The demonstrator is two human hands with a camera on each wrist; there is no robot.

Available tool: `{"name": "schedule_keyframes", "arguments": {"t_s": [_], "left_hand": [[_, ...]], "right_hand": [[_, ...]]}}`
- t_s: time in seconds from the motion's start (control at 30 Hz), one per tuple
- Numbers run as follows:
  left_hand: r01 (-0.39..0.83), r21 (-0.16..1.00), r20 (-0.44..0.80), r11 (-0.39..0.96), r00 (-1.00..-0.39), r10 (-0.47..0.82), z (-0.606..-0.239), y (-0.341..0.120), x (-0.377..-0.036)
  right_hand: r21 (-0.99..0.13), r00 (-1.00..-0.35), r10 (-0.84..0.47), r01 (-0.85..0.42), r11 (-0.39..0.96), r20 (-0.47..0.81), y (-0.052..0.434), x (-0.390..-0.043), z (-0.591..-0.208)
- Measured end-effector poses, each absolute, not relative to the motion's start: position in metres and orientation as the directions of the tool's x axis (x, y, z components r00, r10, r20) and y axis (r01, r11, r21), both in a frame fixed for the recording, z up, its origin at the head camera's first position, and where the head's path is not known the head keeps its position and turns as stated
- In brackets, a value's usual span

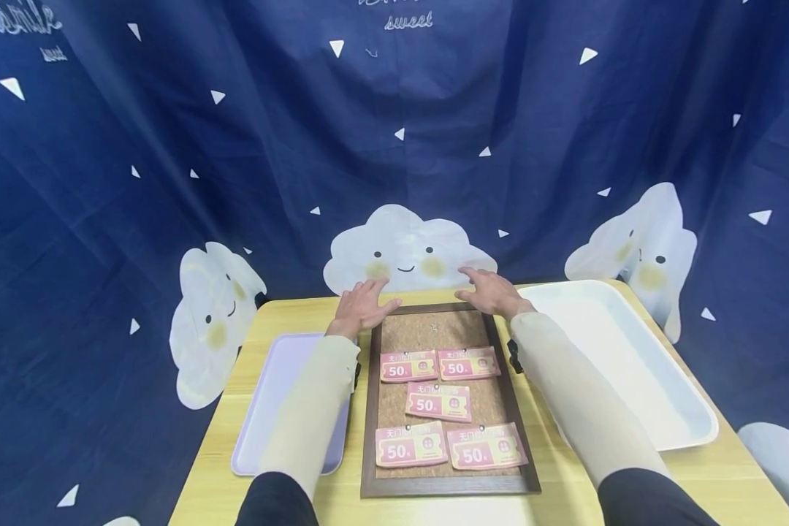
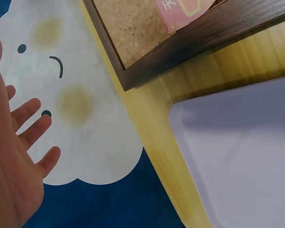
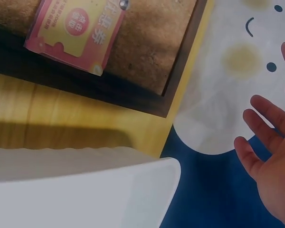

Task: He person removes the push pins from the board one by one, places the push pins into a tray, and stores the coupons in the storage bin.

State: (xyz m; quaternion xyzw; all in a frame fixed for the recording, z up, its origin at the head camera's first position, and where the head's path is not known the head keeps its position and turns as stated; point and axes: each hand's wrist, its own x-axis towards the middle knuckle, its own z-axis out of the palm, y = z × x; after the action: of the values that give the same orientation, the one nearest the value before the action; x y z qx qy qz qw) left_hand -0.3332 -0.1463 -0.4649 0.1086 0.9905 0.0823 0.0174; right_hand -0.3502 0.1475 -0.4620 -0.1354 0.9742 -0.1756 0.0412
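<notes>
A cork board [image 1: 427, 330] in a dark wooden frame lies on the table between both arms. Several pink-and-yellow coupons marked 50 are pinned on it: two side by side near the middle, a coupon [image 1: 437, 402] below them, and two along the front. Over the frame's far left corner, my left hand [image 1: 361, 305] is held with fingers spread and nothing in it. My right hand [image 1: 489, 292] hovers at the far right corner, its fingers apart and likewise holding nothing. In the right wrist view, a round pin head shows at the edge of a coupon [image 3: 76, 33].
A shallow lilac tray [image 1: 279, 380] sits left of the board, partly under the left forearm. To the right stands a deeper white tray [image 1: 618, 351], partly behind the right forearm. A dark blue curtain [image 1: 394, 168] with cloud faces hangs behind the table's far edge.
</notes>
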Motion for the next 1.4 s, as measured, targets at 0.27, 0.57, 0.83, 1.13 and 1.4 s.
{"name": "schedule_keyframes", "arguments": {"t_s": [0.27, 0.57, 0.83, 1.13, 1.4], "left_hand": [[0.226, 0.163, -0.042, 0.96, -0.971, 0.236, -0.473, -0.144, -0.332], [0.22, 0.175, -0.058, 0.96, -0.971, 0.233, -0.482, -0.142, -0.331], [0.219, 0.209, -0.071, 0.953, -0.969, 0.238, -0.489, -0.141, -0.325], [0.256, 0.222, -0.072, 0.941, -0.958, 0.278, -0.499, -0.146, -0.319], [0.245, 0.255, -0.088, 0.935, -0.958, 0.274, -0.505, -0.145, -0.316]], "right_hand": [[-0.376, -0.955, -0.289, -0.247, 0.893, -0.059, 0.144, -0.347, -0.466], [-0.387, -0.955, -0.291, -0.25, 0.888, -0.051, 0.144, -0.346, -0.472], [-0.413, -0.955, -0.29, -0.239, 0.879, -0.064, 0.14, -0.343, -0.483], [-0.432, -0.944, -0.324, -0.265, 0.862, -0.068, 0.137, -0.336, -0.492], [-0.485, -0.937, -0.333, -0.247, 0.839, -0.1, 0.136, -0.333, -0.498]]}}
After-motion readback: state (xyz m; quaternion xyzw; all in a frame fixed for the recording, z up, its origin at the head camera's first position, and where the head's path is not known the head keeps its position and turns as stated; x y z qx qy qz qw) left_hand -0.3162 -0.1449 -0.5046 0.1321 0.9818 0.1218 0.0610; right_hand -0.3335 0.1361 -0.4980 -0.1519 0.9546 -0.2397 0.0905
